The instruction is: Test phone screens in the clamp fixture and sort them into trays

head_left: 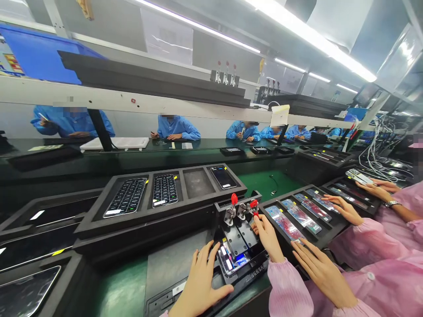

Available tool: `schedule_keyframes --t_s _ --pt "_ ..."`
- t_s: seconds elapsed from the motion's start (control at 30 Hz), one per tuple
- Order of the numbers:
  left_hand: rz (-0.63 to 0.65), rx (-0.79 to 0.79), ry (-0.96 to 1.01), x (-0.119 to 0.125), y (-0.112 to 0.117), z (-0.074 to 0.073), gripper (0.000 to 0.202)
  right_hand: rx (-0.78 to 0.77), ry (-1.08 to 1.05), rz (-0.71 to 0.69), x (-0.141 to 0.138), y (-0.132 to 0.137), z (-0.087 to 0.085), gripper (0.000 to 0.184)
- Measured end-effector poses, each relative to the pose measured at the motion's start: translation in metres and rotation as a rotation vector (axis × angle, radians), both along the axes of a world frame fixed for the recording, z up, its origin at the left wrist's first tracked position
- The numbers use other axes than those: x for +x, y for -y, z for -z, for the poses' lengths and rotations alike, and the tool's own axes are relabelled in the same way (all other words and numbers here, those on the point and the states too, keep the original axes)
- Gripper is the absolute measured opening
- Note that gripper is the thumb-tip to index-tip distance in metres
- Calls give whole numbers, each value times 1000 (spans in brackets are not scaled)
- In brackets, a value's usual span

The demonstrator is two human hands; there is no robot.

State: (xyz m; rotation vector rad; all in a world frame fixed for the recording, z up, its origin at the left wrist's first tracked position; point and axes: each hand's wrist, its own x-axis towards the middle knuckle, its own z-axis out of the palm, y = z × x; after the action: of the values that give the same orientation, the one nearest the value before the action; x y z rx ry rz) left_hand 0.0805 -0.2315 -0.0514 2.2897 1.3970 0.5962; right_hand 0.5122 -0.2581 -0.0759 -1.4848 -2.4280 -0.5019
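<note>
A black jig (243,246) with two red-handled toggle clamps stands at the near edge of the bench, and a lit phone (231,260) lies in it. My left hand (198,284) rests flat against the jig's left side, fingers spread, fingertips at the phone's edge. My right hand (267,237), in a pink sleeve, reaches to the right clamp, fingers bunched around its red lever (254,205). The left clamp lever (234,199) stands upright.
A black foam tray (198,198) behind the jig holds three phones. A second tray (307,229) of lit phones sits to the right, with a co-worker's hands (325,273) in pink sleeves on it. More trays lie at the left. Workers in blue sit across the green conveyor (264,180).
</note>
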Motion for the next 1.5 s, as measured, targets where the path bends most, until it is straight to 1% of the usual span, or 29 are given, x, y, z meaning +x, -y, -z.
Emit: schedule_keyframes --t_s 0.1,0.23,0.33,0.5,0.67,0.87,1.0,1.1,1.2,1.27,1.37,1.5 --pt "1 -8 3 0 0 0 91 38 46 -31 2 -5 -1 50" --pt "0 -8 11 0 -1 2 94 93 123 -52 3 -9 -11 52" --pt "-5 -10 16 0 -1 2 94 104 147 -80 6 -10 -15 50" --pt "0 -29 19 0 -1 -3 96 96 227 -94 11 -9 -14 48" --pt "-1 -38 19 0 -2 -5 98 130 236 -119 7 -11 -15 48" --pt "-5 -24 23 0 -1 -6 98 159 203 -166 3 -16 -23 38" --pt "-19 -5 26 1 0 -8 95 196 267 -203 2 -17 -29 34" --pt "-34 28 28 2 0 -11 93 175 255 -218 2 -18 -30 33" --pt "-33 53 15 3 0 -12 94 120 109 -214 3 -20 -27 36" --pt "-26 69 7 3 -1 -13 94 92 48 -202 4 -19 -24 37" --pt "-25 86 6 3 -1 -13 95 84 75 -168 6 -14 -21 40" --pt "-27 104 14 2 0 -12 96 136 198 -108 3 -6 -19 44"
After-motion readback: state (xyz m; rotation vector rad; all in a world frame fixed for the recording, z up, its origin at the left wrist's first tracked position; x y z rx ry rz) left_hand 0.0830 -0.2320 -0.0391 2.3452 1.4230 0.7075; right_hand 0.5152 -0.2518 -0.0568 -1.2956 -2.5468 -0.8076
